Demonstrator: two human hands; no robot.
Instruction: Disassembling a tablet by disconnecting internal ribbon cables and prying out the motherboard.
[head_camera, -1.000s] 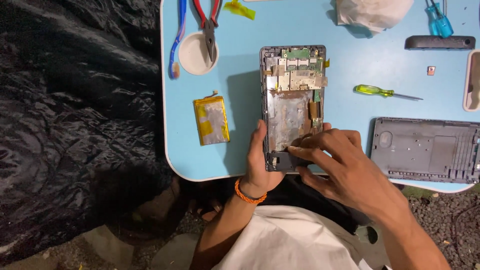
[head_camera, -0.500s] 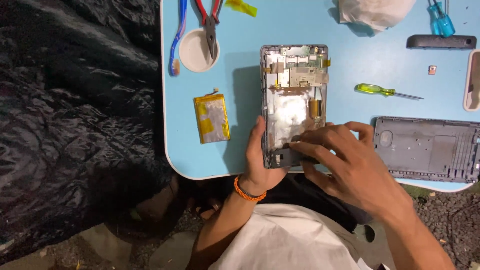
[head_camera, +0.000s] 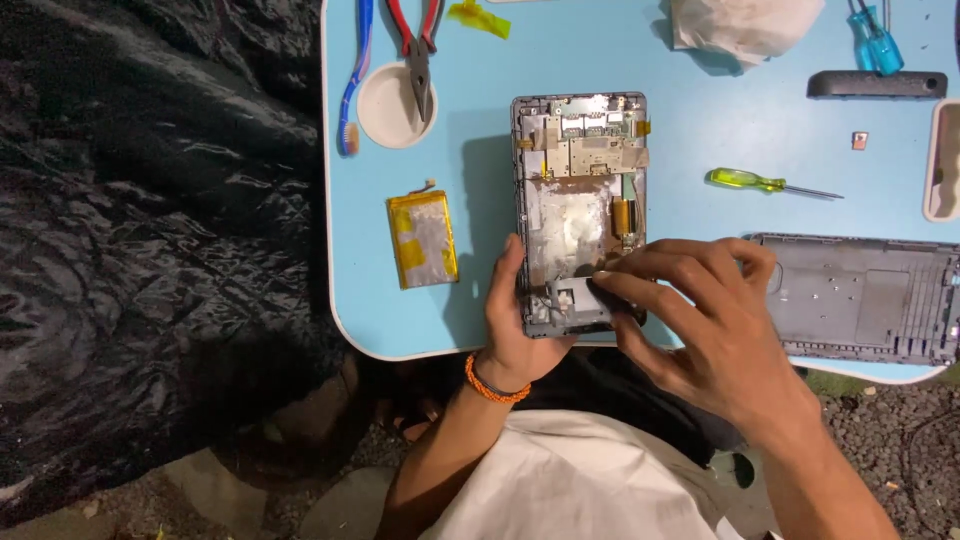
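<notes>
Fingers working at the lower end of an opened phone

The right hand (head_camera: 700, 320) pinches something small at the bottom of the disassembled phone (head_camera: 580, 215); the left hand (head_camera: 515, 325) clasps its lower left edge, on the blue table (head_camera: 480, 320). A hard tug could, I judge, tear a ribbon cable. The battery (head_camera: 423, 238) lies just left, the back cover (head_camera: 860, 298) right.

A matt, smooth blue table top (head_camera: 480, 200) is seen; dull grey metal is shown inside the opened phone (head_camera: 580, 200).
</notes>
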